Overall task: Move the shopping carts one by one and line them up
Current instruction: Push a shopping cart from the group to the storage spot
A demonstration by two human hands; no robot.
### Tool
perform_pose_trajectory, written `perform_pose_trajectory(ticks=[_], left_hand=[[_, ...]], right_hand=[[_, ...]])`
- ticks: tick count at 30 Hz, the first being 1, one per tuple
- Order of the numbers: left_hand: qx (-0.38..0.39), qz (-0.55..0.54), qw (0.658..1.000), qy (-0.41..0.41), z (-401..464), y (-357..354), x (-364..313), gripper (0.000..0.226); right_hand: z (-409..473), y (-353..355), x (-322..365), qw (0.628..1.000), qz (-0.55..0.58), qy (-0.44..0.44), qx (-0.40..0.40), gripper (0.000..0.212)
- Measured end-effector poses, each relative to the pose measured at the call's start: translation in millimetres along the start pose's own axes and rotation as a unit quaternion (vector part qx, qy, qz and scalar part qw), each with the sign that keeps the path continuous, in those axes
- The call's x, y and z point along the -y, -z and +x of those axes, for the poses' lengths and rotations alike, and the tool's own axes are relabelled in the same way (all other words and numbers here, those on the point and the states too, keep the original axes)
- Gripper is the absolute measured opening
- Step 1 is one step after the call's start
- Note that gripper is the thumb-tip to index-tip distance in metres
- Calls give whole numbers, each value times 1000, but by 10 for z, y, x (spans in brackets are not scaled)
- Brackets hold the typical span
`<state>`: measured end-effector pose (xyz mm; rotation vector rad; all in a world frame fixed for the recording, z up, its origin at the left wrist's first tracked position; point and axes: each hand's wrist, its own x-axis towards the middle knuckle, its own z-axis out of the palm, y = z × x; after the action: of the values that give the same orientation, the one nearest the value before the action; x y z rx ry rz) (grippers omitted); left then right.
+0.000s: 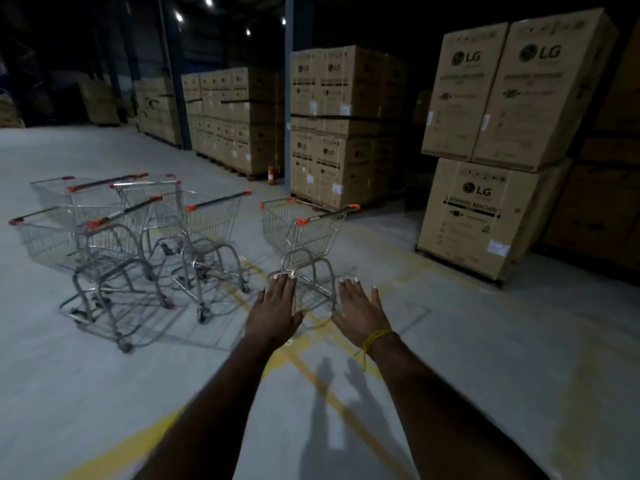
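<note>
Both hands, left hand point(277, 308) & right hand point(360, 311), fingers straight, spread, holding nothing, short of lone cart point(304, 230).

Shiny wire-metal carts point(301, 233), matt cardboard boxes point(485, 216).

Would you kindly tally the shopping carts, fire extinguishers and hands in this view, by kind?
Shopping carts: 4, with 3 in the overlapping cluster (my best reading) and 1 lone cart
Fire extinguisher: 1
Hands: 2, the left hand and the right hand, both empty
Total: 7
</note>
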<state>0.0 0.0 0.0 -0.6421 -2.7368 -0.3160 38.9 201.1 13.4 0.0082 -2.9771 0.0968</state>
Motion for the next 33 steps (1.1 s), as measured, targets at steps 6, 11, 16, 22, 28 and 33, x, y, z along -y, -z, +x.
perform_pose_trajectory(ticks=[6,11,16,22,28,33], left_hand=[[99,-13,994,50,566,-548,-184,83],[153,-13,986,63,1069,-901,-156,83],[178,-20,981,70,1675,-1228,-3,82],[191,-24,979,65,2566,-1752,424,78],[231,-22,972,30,3568,-2186,892,75],[231,-24,973,12,4379,-2418,1139,75]], right_hand=[[575,-365,-586,990,-2,23,138,72],[1094,-597,-904,984,17,32,176,72],[1745,-825,-1057,982,21,32,187,70],[2725,-1172,-1214,981,33,26,189,66],[3848,-1382,-1299,977,37,-8,208,56],[4632,-1422,-1377,977,43,-19,209,53]])
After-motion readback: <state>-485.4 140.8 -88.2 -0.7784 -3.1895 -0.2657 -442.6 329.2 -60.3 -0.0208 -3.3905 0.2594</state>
